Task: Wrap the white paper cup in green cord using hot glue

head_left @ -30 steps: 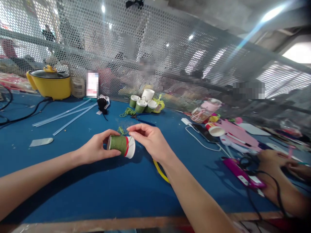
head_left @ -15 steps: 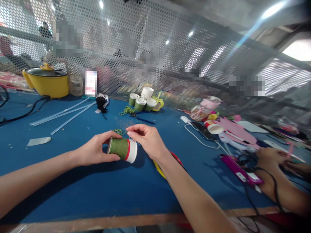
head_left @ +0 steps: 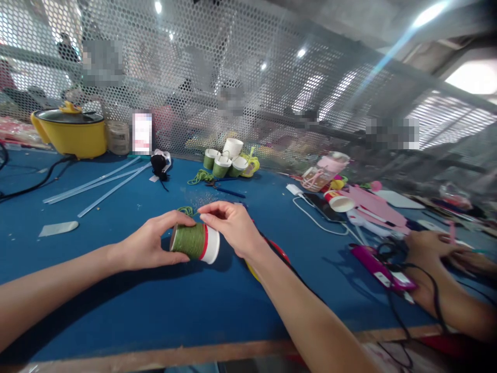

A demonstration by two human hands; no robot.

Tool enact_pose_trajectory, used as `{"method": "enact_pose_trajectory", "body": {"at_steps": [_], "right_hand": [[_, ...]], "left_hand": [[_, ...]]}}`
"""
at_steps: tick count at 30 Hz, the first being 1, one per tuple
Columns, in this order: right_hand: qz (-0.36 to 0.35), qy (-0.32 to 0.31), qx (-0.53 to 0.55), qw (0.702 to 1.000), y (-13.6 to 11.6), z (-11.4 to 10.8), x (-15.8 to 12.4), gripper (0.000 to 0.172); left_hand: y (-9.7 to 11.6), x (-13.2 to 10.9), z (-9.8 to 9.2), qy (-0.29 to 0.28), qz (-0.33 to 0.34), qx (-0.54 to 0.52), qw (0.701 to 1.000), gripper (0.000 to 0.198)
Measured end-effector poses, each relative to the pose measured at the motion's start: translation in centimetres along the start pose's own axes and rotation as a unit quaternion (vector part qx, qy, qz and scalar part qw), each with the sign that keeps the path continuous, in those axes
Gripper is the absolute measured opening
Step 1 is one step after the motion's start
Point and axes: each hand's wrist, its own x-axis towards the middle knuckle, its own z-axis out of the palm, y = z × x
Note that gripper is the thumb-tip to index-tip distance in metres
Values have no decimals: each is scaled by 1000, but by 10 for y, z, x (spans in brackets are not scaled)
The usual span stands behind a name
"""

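Fingers (head_left: 176, 218) of the left hand (head_left: 147, 247) curl round a cup (head_left: 209, 248) wound in green cord (head_left: 187, 210), held on its side just over the blue table (head_left: 155, 305), near centre; the right hand (head_left: 235, 230) pinches the cord's loose end at the cup's far side; more wrapped cups (head_left: 223, 165) stand far behind
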Motion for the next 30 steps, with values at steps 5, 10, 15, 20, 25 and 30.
{"method": "enact_pose_trajectory", "body": {"at_steps": [5, 10, 15, 20, 25, 30], "right_hand": [[9, -1, 5, 1000, -1, 1, -1, 8], [14, -4, 5, 1000, -1, 0, -1, 8], [15, -2, 0, 1000, 0, 0, -1, 9], [16, -8, 1, 1000, 0, 0, -1, 8], [15, -18, -12, 1000, 3, -1, 0, 8], [42, -51, -13, 998, 9, -4, 6, 7]], "left_hand": [[0, 1, 0, -2, 31, 7, 1000, 45], [2, -1, 0, 2, 55, 16, 998, 45], [4, -1, -1, 0, 74, 39, 996, 44], [3, -3, 0, -3, 93, 51, 994, 42], [1, -4, 1, -3, 103, 63, 993, 42], [2, -4, 1, -10, 105, 70, 992, 42]]}}
